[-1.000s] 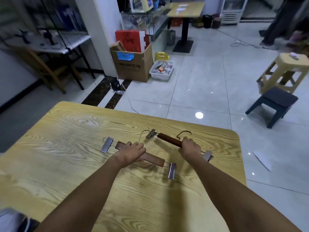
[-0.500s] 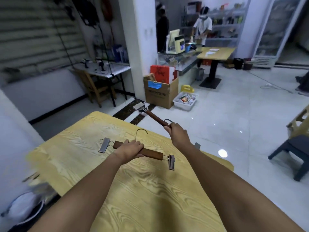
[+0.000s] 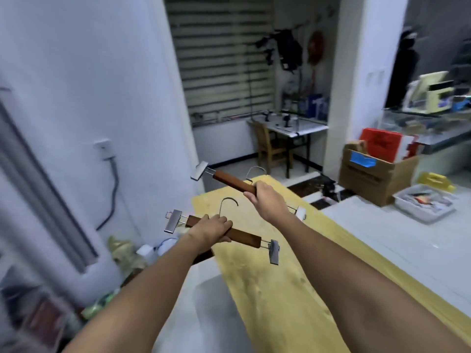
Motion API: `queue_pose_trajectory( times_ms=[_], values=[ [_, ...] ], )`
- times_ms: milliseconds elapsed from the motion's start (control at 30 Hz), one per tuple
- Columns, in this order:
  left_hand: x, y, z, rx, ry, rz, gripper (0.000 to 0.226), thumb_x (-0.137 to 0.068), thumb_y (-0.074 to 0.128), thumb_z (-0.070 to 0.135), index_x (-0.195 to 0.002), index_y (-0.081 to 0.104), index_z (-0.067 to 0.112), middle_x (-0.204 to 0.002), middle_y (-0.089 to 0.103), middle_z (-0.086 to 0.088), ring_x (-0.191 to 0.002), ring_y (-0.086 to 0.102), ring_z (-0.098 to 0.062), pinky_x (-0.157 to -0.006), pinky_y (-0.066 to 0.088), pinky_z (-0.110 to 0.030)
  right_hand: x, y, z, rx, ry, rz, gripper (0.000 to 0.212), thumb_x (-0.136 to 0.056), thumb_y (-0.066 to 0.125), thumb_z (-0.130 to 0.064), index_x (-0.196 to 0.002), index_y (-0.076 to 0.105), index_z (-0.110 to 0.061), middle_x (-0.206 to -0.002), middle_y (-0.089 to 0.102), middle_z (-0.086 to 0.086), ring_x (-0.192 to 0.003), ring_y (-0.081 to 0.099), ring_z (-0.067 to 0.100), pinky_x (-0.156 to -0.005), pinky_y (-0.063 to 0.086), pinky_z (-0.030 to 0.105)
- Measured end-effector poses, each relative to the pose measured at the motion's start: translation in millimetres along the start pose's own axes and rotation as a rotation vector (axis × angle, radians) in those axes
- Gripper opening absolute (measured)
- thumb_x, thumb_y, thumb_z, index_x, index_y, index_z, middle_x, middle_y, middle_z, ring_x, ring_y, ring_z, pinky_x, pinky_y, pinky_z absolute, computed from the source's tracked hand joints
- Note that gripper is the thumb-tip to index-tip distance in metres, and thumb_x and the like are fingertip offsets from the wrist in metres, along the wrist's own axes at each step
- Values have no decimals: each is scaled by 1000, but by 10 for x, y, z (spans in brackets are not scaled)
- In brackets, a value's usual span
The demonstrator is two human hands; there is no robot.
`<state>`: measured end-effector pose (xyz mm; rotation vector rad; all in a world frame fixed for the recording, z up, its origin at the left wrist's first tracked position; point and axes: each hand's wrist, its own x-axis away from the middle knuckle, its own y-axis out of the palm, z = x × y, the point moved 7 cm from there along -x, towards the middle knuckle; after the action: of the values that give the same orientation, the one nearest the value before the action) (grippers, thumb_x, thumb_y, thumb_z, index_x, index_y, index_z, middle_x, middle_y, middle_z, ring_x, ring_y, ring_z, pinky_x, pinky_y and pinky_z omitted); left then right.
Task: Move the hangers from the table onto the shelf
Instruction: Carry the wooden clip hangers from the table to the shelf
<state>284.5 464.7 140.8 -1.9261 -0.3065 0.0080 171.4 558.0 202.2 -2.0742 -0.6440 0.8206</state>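
Observation:
My left hand [image 3: 212, 231] grips a brown wooden clip hanger [image 3: 246, 237] by the middle of its bar, with metal clips at both ends and the hook pointing up. My right hand [image 3: 267, 201] holds a second wooden clip hanger [image 3: 229, 180] higher up, its bar slanting up to the left. Both hangers are in the air over the left end of the yellow wooden table [image 3: 288, 284]. No shelf can be made out in this blurred view.
A white wall [image 3: 89, 98] with a socket and hanging cable stands close on the left, with clutter on the floor at its foot. Farther back are a wooden chair [image 3: 271, 146] by a small desk, a white pillar, a cardboard box [image 3: 374, 174] and a plastic bin.
Both hangers have left the tabletop, the right one first. My view has swung left toward the wall, and both hands carry the hangers that way.

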Motion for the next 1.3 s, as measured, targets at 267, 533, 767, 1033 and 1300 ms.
queue_pose_trajectory(
  times_ms=[267,533,767,1033,1300],
  values=[
    [2157,579,-1108,170,-383,-116,42,-97,45,40,-122,46,7,-122,54,-14,-115,52,-32,-91,43,-42,449,756,-2135,-28,-352,-148,41,-92,50,-53,-105,53,-14,-106,64,5,-100,61,28,-75,44,35],
    [4457,868,-1038,235,-604,-167,42,-95,47,43,-117,47,7,-116,55,-13,-108,55,-31,-86,47,-42,1887,1103,-3816,-130,-614,-310,30,-84,57,-47,-94,56,-18,-98,67,5,-94,63,30,-73,45,35],
    [5896,940,-566,216,-729,-187,41,-96,43,43,-119,47,9,-118,55,-10,-109,54,-27,-87,45,-40,3253,1166,-4611,-123,-811,-435,21,-85,57,-40,-92,53,-21,-88,60,-1,-88,62,22,-70,43,31],
    [7251,1024,101,225,-906,-221,38,-98,39,43,-117,47,11,-120,54,-8,-112,53,-25,-90,40,-36,4518,1248,-5234,-180,-919,-558,24,-81,59,-41,-89,56,-19,-85,60,-1,-87,62,24,-71,47,32],
    [8890,995,904,279,-1301,-275,47,-98,36,47,-130,43,13,-132,50,-7,-123,47,-24,-99,35,-36,6013,1226,-6063,-242,-1155,-725,33,-85,61,-44,-107,60,-19,-106,65,6,-102,62,30,-76,44,33]
  ],
)
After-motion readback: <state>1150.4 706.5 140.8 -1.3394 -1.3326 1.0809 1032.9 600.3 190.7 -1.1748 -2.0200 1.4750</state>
